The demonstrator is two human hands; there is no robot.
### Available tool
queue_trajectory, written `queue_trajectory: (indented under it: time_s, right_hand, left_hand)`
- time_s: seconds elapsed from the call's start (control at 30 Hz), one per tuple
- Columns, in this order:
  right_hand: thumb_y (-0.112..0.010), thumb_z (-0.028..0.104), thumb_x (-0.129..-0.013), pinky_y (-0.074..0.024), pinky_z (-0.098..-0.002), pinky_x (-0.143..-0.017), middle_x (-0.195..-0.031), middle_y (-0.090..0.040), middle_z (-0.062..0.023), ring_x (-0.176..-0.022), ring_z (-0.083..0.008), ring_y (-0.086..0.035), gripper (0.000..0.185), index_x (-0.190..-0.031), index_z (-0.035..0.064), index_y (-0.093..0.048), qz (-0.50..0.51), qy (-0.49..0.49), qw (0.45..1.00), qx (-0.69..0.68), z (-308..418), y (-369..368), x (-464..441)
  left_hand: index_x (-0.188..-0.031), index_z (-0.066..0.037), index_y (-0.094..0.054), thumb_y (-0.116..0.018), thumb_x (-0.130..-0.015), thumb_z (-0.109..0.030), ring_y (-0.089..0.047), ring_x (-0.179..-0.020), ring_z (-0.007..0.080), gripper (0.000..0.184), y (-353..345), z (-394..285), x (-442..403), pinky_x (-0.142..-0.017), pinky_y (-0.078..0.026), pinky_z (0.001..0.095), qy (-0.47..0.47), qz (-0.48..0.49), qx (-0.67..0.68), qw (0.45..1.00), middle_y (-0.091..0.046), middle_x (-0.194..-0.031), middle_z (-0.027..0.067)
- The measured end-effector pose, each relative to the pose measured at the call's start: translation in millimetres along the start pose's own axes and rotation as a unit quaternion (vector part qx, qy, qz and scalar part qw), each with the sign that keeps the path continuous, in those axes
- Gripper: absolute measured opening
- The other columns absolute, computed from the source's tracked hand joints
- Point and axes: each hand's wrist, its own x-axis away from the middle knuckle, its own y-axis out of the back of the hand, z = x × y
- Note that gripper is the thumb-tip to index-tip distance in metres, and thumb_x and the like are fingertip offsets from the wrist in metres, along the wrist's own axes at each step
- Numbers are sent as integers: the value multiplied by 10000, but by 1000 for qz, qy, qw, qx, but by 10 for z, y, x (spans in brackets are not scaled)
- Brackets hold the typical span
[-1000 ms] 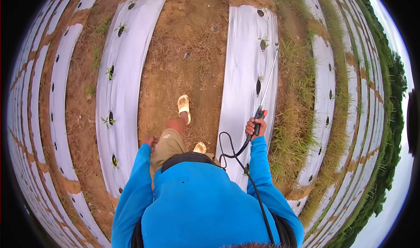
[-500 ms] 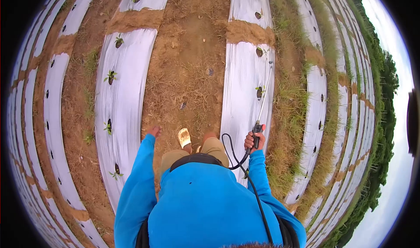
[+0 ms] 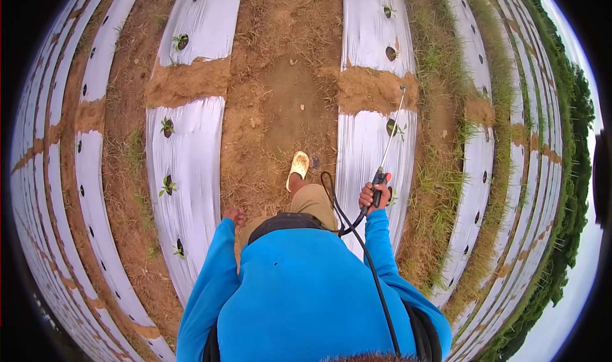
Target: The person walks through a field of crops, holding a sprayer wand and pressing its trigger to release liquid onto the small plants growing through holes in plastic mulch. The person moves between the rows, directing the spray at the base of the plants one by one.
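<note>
My right hand (image 3: 375,197) is wrapped round the black handle of a spray wand (image 3: 381,178). The wand's thin metal tube slants up and right, and its tip is over the bare soil gap of the right bed. A black hose (image 3: 373,266) runs from the handle down over my blue shirt. My left hand (image 3: 234,216) hangs low beside my left hip, near the dirt path; its fingers are too small to read clearly. Small green seedlings (image 3: 167,185) grow from dark holes in the silvery plastic covers.
Long beds under silvery plastic (image 3: 188,151) run on both sides of a brown dirt path (image 3: 287,100). A strip of grass (image 3: 437,170) borders the right bed. One pale clog (image 3: 299,163) shows on my foot. Trees line the far right.
I have moved forward along the path; the soil gaps now lie nearer. My left hand has swung back towards my hip. My right hand still holds the wand.
</note>
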Motion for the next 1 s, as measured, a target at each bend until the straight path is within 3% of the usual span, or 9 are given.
queue_trajectory:
  time_s: [0.07, 0.13, 0.3, 0.37, 0.5, 0.57, 0.6, 0.7, 1.0]
  right_hand:
    - [-541, 218, -664, -323, -255, -336, -516, -398, -8, -379, -123, -373, 170, -681, 56, -490, 10, -2, 1000, -12, 415, -523, -404]
    - [-540, 214, -662, -327, -259, -339, -520, -411, -13, -380, -126, -378, 172, -684, 48, -506, 8, 5, 1000, -13, 723, -983, -676]
    - [-538, 218, -666, -331, -255, -343, -520, -399, -8, -382, -125, -381, 175, -697, 51, -495, 46, -4, 999, -3, 1453, -1675, -1557]
    - [-515, 220, -694, -363, -267, -373, -544, -413, -22, -411, -132, -396, 201, -740, 28, -479, 82, 4, 997, -2, 1685, -1980, -1936]
    - [-511, 218, -703, -366, -272, -372, -542, -403, -24, -406, -138, -398, 197, -762, 33, -474, 71, 13, 997, 20, 2110, -2680, -2721]
    - [-518, 228, -704, -363, -265, -369, -538, -398, -18, -398, -135, -398, 202, -757, 39, -472, 67, 33, 996, 40, 2277, -3055, -3144]
    - [-523, 229, -701, -361, -262, -368, -535, -397, -15, -395, -133, -398, 201, -751, 42, -471, 31, 41, 998, 34, 2291, -3264, -3251]
    - [-545, 228, -690, -352, -256, -362, -545, -404, -11, -393, -126, -389, 200, -735, 50, -467, 38, 21, 998, 45, 2559, -3891, -3568]
    - [-539, 226, -697, -329, -250, -351, -539, -384, -2, -400, -115, -367, 189, -732, 53, -472, 39, 51, 998, 7, 3365, -5384, -4994]
  left_hand:
    - [-927, -47, -588, -501, -792, -238, -559, -627, 178, 249, -30, -355, -239, -506, -424, 334, 8, -38, -35, 999, -608, -747, 101]
    - [-871, -59, -628, -553, -755, -213, -590, -721, 334, 207, 103, -693, -633, -632, -463, 427, -266, -61, -369, 889, -618, -782, 179]
    - [-857, -45, -610, -548, -743, -245, -587, -753, 333, 238, -167, -2529, -501, -649, -453, 410, -266, -22, -258, 929, -615, -824, 182]
    - [-844, -62, -550, -466, -782, -292, -521, -531, 165, 253, -344, -3420, -502, -442, -393, 357, -53, -18, -33, 998, -558, -692, 54]
    - [-824, -93, -511, -425, -795, -288, -439, -445, 125, 215, -514, -4522, -1335, -379, -309, 320, -51, 26, 11, 998, -508, -629, 20]
    - [-847, -47, -574, -508, -757, -237, -552, -606, 232, 220, -634, -5134, -1700, -524, -444, 396, 39, 17, -43, 998, -595, -777, 109]
    - [-819, -96, -540, -482, -817, -267, -453, -457, 126, 181, -525, -5036, -2553, -386, -354, 284, 79, 151, -19, 985, -521, -637, 35]
    - [-822, -86, -551, -521, -818, -271, -463, -469, 129, 187, -719, -6294, -2251, -398, -370, 280, -156, 89, -119, 976, -520, -641, 32]
    - [-861, -62, -538, -487, -852, -236, -466, -471, 124, 181, -754, -9266, -2227, -386, -353, 268, -97, 56, 11, 994, -530, -661, 51]
